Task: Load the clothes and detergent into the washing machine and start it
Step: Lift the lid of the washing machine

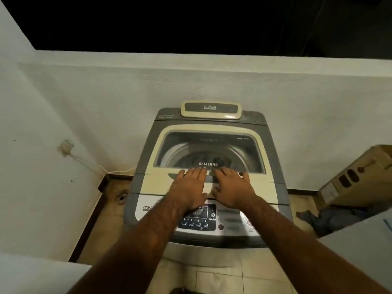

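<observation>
Side by side, both hands [209,187] lie flat, fingers spread, on the closed lid [157,183].

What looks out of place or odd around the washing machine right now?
A wall socket hangs crooked on the left wall, its white cord trailing loose to the corner. Dark clothes lie heaped on the floor to the right of the washing machine, whose lid is shut under both hands.
</observation>
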A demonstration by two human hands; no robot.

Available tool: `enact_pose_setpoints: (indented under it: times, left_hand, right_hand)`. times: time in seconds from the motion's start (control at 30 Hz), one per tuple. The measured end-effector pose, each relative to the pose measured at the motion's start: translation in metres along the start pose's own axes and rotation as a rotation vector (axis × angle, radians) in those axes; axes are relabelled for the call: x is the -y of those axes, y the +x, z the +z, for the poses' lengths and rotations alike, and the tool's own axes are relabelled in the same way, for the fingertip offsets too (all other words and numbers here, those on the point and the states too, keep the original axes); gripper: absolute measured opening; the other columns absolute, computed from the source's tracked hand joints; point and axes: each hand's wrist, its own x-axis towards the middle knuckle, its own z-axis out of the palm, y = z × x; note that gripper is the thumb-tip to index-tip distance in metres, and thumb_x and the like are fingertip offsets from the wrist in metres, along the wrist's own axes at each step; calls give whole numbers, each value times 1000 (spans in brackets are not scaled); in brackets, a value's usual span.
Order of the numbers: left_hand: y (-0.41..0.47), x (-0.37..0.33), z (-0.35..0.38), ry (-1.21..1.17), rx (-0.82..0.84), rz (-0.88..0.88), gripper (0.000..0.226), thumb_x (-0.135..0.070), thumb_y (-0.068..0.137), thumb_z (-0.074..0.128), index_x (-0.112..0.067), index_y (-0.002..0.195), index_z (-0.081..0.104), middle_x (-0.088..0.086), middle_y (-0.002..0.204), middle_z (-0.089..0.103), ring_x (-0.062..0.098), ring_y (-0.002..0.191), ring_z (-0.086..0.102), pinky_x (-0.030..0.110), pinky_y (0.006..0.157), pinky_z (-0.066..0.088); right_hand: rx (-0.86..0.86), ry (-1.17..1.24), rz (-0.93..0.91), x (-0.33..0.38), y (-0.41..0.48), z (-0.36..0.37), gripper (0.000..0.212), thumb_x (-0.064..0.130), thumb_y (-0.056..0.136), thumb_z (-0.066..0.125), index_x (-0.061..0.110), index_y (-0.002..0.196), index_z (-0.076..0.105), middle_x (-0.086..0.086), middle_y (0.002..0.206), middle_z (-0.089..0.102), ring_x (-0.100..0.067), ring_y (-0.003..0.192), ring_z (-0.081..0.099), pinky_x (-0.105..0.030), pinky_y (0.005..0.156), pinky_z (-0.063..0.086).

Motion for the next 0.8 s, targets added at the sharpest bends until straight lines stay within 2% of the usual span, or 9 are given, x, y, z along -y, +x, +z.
enact_pose_setpoints:
  times: [0.13, 0.2, 0.37, 0.5, 0.67, 0.8]
  left_hand:
    - [3, 1, -1, 8, -61, 29, 71, -49, 90, 52, -11, 148, 33, 10, 151, 38, 27, 136, 38, 48, 113, 31]
    - [5, -1, -5, 19, -78, 40, 62, -45, 88, 56, -12, 137, 41, 9, 140, 43, 25, 127, 43, 46, 105, 38]
    - [8, 4, -7, 36, -114, 48, 60, -48, 85, 64, -15, 132, 44, 5, 134, 48, 23, 122, 45, 44, 102, 40]
    - [8, 6, -13, -7, -116, 61, 58, -47, 83, 69, -18, 129, 48, 2, 132, 53, 22, 121, 49, 41, 102, 41]
    - [-2, 13, -48, -73, -205, 100, 54, -46, 81, 73, -19, 122, 54, 0, 124, 57, 20, 116, 52, 36, 97, 43]
    - [-6, 19, -86, -89, -341, 140, 51, -46, 79, 75, -20, 118, 55, -2, 119, 60, 19, 112, 54, 35, 95, 44]
  right_hand:
    - [-49, 21, 51, 6, 0, 9, 56, 45, 91, 52, 23, 142, 46, -4, 149, 47, -25, 139, 43, -52, 114, 32]
    - [-77, 19, 63, 9, -1, 9, 52, 44, 89, 56, 22, 136, 50, -4, 141, 49, -25, 132, 46, -50, 112, 35]
    - [-48, -12, 58, 11, -2, -2, 51, 46, 86, 62, 21, 129, 54, -3, 130, 54, -25, 124, 49, -48, 106, 39]
    - [-48, -40, 24, 10, -4, -15, 42, 34, 86, 64, 22, 125, 59, -2, 125, 61, -25, 120, 55, -45, 102, 44]
    - [-172, -44, -5, 13, -12, -44, 37, 27, 85, 70, 25, 121, 62, 2, 120, 64, -23, 117, 57, -41, 96, 45]
    - [-293, -67, 16, 22, -16, -81, 35, 28, 85, 73, 27, 119, 62, 3, 119, 63, -21, 117, 57, -43, 100, 45]
